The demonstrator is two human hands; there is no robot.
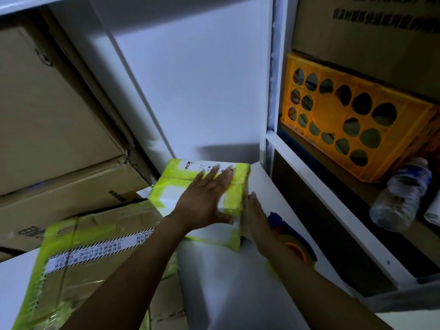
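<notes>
A white box bound with yellow-green tape (pixel 181 184) sits on a white surface (pixel 214 277) in the corner against the white wall. My left hand (pixel 202 198) lies flat on the box's top with straight, spread fingers. My right hand (pixel 257 222) presses flat against the box's right side, fingers straight and pointing toward the wall. A roll of tape with an orange core (pixel 297 246) hangs round my right wrist.
A larger cardboard box with yellow-green tape and a striped label (pixel 78 263) lies at the lower left. Stacked brown cartons (pixel 47 115) fill the left. To the right, a shelf holds an orange plastic crate (pixel 352 120) and a plastic water bottle (pixel 400 196).
</notes>
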